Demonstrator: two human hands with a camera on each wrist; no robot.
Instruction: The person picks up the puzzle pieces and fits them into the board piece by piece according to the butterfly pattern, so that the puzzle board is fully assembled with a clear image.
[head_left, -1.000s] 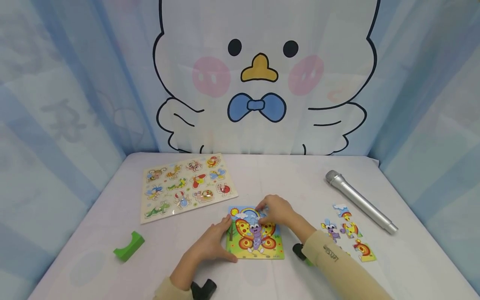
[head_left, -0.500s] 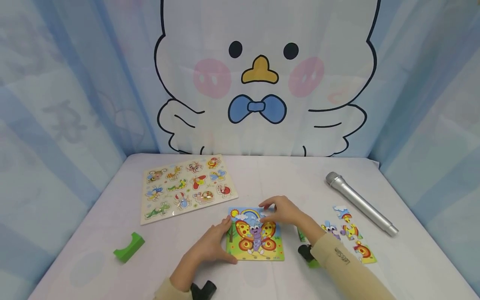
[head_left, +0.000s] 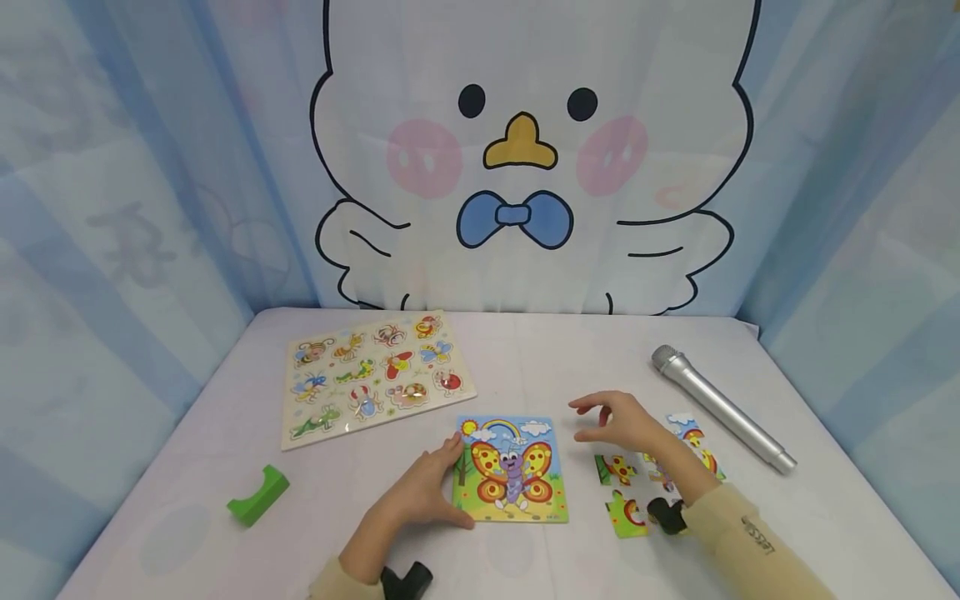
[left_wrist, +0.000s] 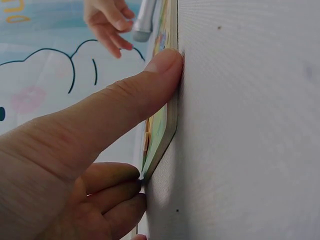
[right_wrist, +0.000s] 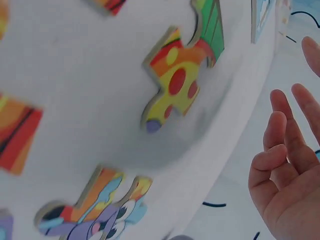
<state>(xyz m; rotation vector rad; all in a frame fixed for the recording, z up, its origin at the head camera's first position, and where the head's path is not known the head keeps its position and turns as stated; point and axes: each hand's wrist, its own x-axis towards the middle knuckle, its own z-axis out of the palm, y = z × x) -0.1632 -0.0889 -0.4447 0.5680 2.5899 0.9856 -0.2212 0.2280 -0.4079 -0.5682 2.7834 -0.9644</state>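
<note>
A small butterfly picture puzzle board point(head_left: 551, 492) lies flat in the middle of the table. My left hand point(head_left: 416, 492) grips it at the near left corner, thumb on the near edge and fingers along the left edge; the left wrist view shows the thumb point(left_wrist: 145, 80) against its side. To the right of the board, my right hand point(head_left: 633, 423) hovers with loosely bent fingers and nothing in them. Loose jigsaw pieces lie below and beyond it, including a red-spotted yellow piece point(right_wrist: 177, 82) and a purple butterfly-face piece point(right_wrist: 110, 207). My right arm hides some of them.
A wooden insect peg puzzle point(head_left: 378, 371) lies at the back left. On the left side rests a green arch block point(head_left: 260, 498). A silver microphone point(head_left: 723, 408) lies at the right, just past the loose pieces. A printed curtain point(head_left: 517, 267) hangs behind the table.
My right hand has left the upper right of the butterfly puzzle and moved right, toward the loose pieces, uncovering the board's top right corner. My left hand has stayed in place.
</note>
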